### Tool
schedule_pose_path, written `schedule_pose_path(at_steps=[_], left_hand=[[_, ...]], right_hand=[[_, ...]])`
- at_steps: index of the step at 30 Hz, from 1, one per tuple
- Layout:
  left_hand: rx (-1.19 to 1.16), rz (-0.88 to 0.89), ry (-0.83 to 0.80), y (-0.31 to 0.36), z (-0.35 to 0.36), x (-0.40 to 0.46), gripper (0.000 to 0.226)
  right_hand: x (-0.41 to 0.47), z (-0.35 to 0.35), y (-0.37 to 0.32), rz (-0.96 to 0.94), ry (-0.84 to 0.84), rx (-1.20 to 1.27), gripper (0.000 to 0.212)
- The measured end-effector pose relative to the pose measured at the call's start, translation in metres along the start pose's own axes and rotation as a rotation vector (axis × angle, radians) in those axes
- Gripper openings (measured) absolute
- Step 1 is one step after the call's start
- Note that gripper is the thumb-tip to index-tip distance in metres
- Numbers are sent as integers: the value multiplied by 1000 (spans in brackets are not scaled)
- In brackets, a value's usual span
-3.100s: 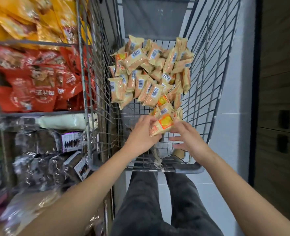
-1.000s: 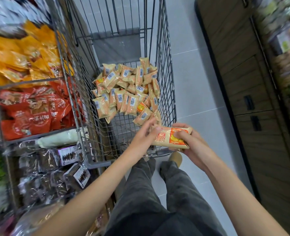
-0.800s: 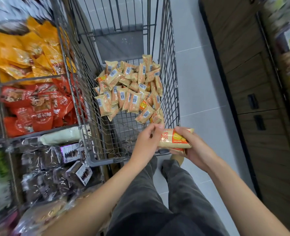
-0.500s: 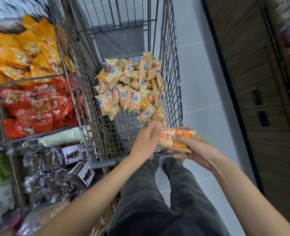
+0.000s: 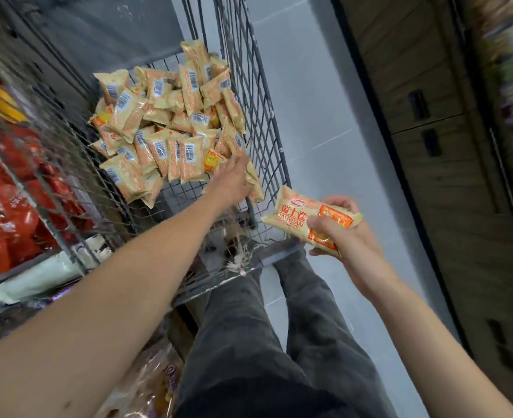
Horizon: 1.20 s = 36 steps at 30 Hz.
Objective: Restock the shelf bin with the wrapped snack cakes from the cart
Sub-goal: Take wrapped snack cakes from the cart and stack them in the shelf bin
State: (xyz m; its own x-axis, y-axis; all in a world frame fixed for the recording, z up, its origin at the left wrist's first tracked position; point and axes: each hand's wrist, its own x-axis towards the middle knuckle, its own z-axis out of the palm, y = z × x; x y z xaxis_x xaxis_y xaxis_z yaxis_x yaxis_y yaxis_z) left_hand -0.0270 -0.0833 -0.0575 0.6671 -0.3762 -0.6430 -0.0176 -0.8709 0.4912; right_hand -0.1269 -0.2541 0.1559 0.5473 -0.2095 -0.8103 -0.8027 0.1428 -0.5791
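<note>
Head view is showing the person leaning over the wire cart (image 5: pixel 267 122), where a heap of wrapped snack cakes (image 5: pixel 170 116) is lying against the far and right-hand side of the basket. The right hand (image 5: pixel 344 233) is gripping a small stack of packets (image 5: pixel 306 220) just outside the cart's near right corner, thumb and fingers curled round the orange-printed end while the pale end is sticking out unsupported toward the cart. The left hand (image 5: pixel 234 182) is reaching down inside the basket to the near edge of the heap; its fingers are pointing away from the camera and are blurred, so I cannot tell whether they are closing on a packet or merely touching one.

Risk is sitting mainly with the right hand: the wrappers look slick, the grip is covering only one end, and adding another packet could be making the stack fan out and slide to the floor. The left hand, pulling from the bottom edge of the pile, could be dragging neighbouring packets down with it or snagging a wrapper on the wire mesh.

Shelf bins (image 5: pixel 10 206) with red bags are standing to the left, beyond the cart wall; the bin meant for these cakes is not identifiable. Most cakes are waiting in the cart, so restocking appears far from finished.
</note>
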Motion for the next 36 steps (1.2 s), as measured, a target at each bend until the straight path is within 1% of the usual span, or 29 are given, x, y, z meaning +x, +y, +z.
schedule_pose_path(at_steps=[3, 6, 9, 11, 13, 14, 16, 17, 19, 20, 22, 24, 25, 27, 31, 36], left_hand=[[-49, -58, -21, -2, 9, 17, 84], [-204, -71, -45, -3, 16, 25, 81], [-176, -35, 23, -4, 19, 26, 77], [-172, -38, 57, -2, 18, 21, 75], [-230, -78, 73, 0, 14, 7, 69], [-282, -109, 103, 1, 10, -4, 61], [-400, -170, 222, 1, 0, -31, 38], [-448, -209, 291, 0, -6, -48, 31], [-548, -312, 406, -1, -21, -84, 32], [-648, -365, 453, 0, -29, -104, 36], [-986, -429, 541, 4, -42, -145, 34], [-1311, -440, 640, 9, -49, -191, 24], [-1437, -430, 689, 13, -49, -214, 20], [-1599, -424, 803, 25, -41, -259, 20], [-1810, -526, 1101, 68, 11, -345, 29], [-2052, -725, 1520, 140, 127, -439, 33]], right_hand=[[-1, 0, 5, 1, 13, 49, 34], [0, -2, 10, 5, 26, 91, 36], [3, -3, 13, 0, 17, 104, 31], [4, -3, 13, -5, 1, 105, 36], [3, -3, 11, -9, -23, 102, 38], [2, -3, 11, -14, -33, 101, 38], [-2, -5, 9, -33, -54, 86, 37], [-5, -7, 8, -46, -68, 66, 38], [-12, -10, 3, -86, -104, 17, 38], [-16, -13, 2, -108, -122, -3, 36], [-25, -18, -1, -137, -163, -42, 36], [-32, -22, -2, -151, -224, -98, 38], [-35, -22, -3, -161, -265, -136, 36], [-39, -20, -3, -187, -368, -219, 29], [-60, -5, -2, -251, -582, -399, 27], [-105, 5, 23, -321, -879, -615, 27]])
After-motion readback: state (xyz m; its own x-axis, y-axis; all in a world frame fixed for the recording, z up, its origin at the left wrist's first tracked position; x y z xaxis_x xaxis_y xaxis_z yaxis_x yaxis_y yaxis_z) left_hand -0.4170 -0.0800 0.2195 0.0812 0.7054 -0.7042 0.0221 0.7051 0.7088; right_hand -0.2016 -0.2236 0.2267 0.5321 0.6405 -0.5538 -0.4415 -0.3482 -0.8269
